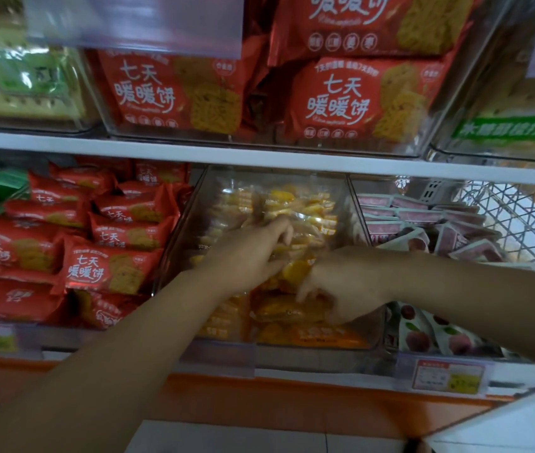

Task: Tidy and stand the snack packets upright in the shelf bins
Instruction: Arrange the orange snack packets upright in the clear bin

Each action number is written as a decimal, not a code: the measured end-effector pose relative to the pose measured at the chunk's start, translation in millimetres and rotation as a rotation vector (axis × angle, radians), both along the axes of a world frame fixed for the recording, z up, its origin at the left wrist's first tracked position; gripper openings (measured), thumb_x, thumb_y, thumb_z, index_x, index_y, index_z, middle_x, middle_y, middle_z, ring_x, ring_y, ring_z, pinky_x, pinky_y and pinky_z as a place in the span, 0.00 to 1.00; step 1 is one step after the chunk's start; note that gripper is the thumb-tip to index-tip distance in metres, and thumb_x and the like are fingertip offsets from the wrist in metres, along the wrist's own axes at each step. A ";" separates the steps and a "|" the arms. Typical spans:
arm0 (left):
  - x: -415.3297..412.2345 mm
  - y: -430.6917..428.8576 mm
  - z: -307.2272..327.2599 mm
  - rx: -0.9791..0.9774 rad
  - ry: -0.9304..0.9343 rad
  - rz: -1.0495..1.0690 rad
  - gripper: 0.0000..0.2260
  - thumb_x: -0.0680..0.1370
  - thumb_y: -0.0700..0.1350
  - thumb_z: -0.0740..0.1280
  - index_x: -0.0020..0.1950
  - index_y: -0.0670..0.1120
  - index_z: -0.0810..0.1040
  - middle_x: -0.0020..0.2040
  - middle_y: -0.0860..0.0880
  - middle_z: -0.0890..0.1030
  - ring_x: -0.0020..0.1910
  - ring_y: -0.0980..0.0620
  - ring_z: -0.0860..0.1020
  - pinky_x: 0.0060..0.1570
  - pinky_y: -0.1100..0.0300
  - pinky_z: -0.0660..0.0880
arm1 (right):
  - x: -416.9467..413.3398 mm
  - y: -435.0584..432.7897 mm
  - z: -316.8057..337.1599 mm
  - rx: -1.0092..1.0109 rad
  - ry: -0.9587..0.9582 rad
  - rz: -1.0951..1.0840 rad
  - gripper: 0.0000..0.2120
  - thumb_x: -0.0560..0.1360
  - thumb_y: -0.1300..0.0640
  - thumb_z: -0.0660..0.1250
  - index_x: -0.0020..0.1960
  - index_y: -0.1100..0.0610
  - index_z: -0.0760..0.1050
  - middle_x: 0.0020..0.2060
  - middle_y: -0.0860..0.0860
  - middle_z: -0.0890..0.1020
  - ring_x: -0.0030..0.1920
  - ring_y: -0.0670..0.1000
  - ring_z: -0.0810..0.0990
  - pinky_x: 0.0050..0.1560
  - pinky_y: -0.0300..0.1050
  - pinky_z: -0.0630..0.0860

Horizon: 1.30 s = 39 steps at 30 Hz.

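Shelf bin [179, 243], rear yellow packets [295, 204] upright, left hand [253, 253], right hand [341, 286] gripping

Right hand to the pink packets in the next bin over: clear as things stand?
Likely yes. The right hand is among the yellow packets in the middle bin; the pink packets lie uncovered just past its clear side wall, which it would have to lift over.

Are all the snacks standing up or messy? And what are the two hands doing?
yellow packets: jumbled and leaning in the middle bin.
left hand: reaching into the bin, touching yellow packets; grip too blurred to tell.
right hand: fingers curled on yellow packets near the front.
lower red packets: tilted, overlapping.
pink packets: some in rows, some tipped.
upper red packets: upright, facing out.
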State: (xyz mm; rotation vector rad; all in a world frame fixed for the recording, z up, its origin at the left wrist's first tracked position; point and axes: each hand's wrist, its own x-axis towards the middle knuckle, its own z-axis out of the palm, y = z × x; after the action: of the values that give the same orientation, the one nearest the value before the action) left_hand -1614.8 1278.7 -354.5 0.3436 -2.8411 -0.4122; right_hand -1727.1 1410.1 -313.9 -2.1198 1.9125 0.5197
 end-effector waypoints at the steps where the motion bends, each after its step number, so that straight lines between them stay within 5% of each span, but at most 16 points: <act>1: 0.0 -2.2 -0.9 0.012 0.001 -0.035 0.11 0.75 0.47 0.67 0.45 0.56 0.65 0.53 0.54 0.79 0.55 0.50 0.74 0.59 0.52 0.68 | 1.3 -0.5 -0.5 0.021 -0.001 -0.018 0.08 0.72 0.52 0.67 0.48 0.53 0.81 0.42 0.50 0.82 0.43 0.52 0.79 0.38 0.40 0.72; 5: -0.2 -4.9 -1.2 0.040 -0.046 -0.092 0.12 0.76 0.43 0.66 0.38 0.61 0.73 0.62 0.61 0.74 0.63 0.54 0.70 0.71 0.50 0.55 | 1.4 1.1 -8.2 0.033 -0.016 -0.010 0.06 0.73 0.53 0.64 0.44 0.52 0.79 0.38 0.45 0.80 0.38 0.47 0.77 0.42 0.45 0.78; 9: 4.2 -0.2 9.0 0.025 -0.186 -0.058 0.08 0.79 0.53 0.62 0.54 0.61 0.79 0.70 0.61 0.67 0.69 0.56 0.63 0.73 0.47 0.48 | -5.0 4.4 -9.3 -0.147 0.000 -0.060 0.05 0.73 0.53 0.64 0.43 0.50 0.78 0.33 0.44 0.75 0.36 0.46 0.73 0.38 0.40 0.72; 11: 12.4 4.4 13.2 0.080 -0.289 -0.030 0.15 0.75 0.62 0.62 0.60 0.62 0.76 0.73 0.60 0.61 0.72 0.54 0.60 0.73 0.45 0.46 | -10.3 6.5 -9.5 -0.239 0.022 -0.117 0.05 0.73 0.52 0.64 0.43 0.51 0.78 0.36 0.45 0.77 0.38 0.47 0.75 0.38 0.39 0.70; 13: 19.0 10.2 10.5 0.029 -0.365 -0.010 0.24 0.70 0.69 0.63 0.63 0.63 0.73 0.75 0.59 0.57 0.73 0.53 0.58 0.73 0.43 0.42 | -12.4 7.4 -8.9 -0.282 0.014 -0.184 0.04 0.73 0.53 0.65 0.40 0.52 0.76 0.34 0.45 0.76 0.39 0.47 0.75 0.39 0.40 0.70; 15: 19.0 15.0 5.0 -0.096 -0.332 0.028 0.22 0.70 0.68 0.65 0.61 0.62 0.75 0.74 0.57 0.59 0.73 0.51 0.59 0.71 0.41 0.38 | -13.3 7.9 -10.4 -0.309 0.007 -0.227 0.07 0.72 0.55 0.65 0.36 0.49 0.72 0.30 0.44 0.70 0.36 0.47 0.72 0.39 0.40 0.69; 19: 8.6 19.4 4.5 -0.121 -0.166 0.149 0.07 0.75 0.57 0.66 0.51 0.60 0.80 0.68 0.60 0.68 0.68 0.52 0.65 0.72 0.44 0.45 | -16.6 8.7 -15.8 -0.386 -0.020 -0.304 0.05 0.71 0.60 0.66 0.39 0.52 0.77 0.31 0.45 0.77 0.36 0.49 0.77 0.39 0.45 0.76; 23: 5.5 19.2 1.2 -0.102 -0.124 0.181 0.05 0.76 0.55 0.66 0.49 0.58 0.81 0.64 0.60 0.72 0.66 0.51 0.68 0.71 0.45 0.48 | -14.2 16.8 -7.7 -0.542 -0.142 -0.260 0.04 0.74 0.57 0.68 0.47 0.51 0.80 0.40 0.46 0.83 0.40 0.44 0.79 0.45 0.43 0.77; 26: 6.1 16.0 -0.4 -0.072 -0.085 0.175 0.05 0.77 0.53 0.66 0.50 0.57 0.81 0.63 0.61 0.73 0.65 0.53 0.68 0.70 0.48 0.50 | -2.6 21.3 3.8 -0.241 -0.267 -0.190 0.07 0.73 0.55 0.69 0.51 0.51 0.81 0.45 0.43 0.83 0.41 0.37 0.78 0.46 0.29 0.73; 31: 7.3 14.4 0.1 -0.042 -0.058 0.158 0.05 0.76 0.52 0.67 0.48 0.57 0.82 0.62 0.61 0.74 0.66 0.55 0.66 0.71 0.48 0.48 | 4.5 11.5 -6.4 0.149 0.049 -0.115 0.25 0.69 0.44 0.72 0.63 0.49 0.73 0.50 0.46 0.79 0.50 0.49 0.78 0.47 0.43 0.76; 35: 8.8 13.4 -1.9 -0.015 -0.052 0.157 0.05 0.76 0.52 0.67 0.48 0.57 0.82 0.62 0.62 0.73 0.66 0.55 0.65 0.72 0.49 0.48 | 9.0 4.0 -8.1 0.134 0.109 -0.096 0.10 0.71 0.47 0.68 0.48 0.53 0.77 0.33 0.46 0.73 0.39 0.52 0.75 0.39 0.46 0.76; 39: 8.5 11.4 -3.7 -0.017 -0.029 0.152 0.05 0.77 0.51 0.66 0.49 0.56 0.82 0.62 0.60 0.75 0.66 0.55 0.66 0.73 0.48 0.49 | 5.9 12.5 3.1 -0.162 0.162 -0.127 0.09 0.76 0.49 0.61 0.47 0.50 0.79 0.39 0.47 0.80 0.40 0.49 0.78 0.41 0.45 0.77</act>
State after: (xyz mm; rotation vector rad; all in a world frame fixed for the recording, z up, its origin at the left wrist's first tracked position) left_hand -1606.3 1290.0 -358.2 0.5626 -2.8200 -0.3544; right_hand -1721.2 1422.6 -310.8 -2.0893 2.2326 0.5417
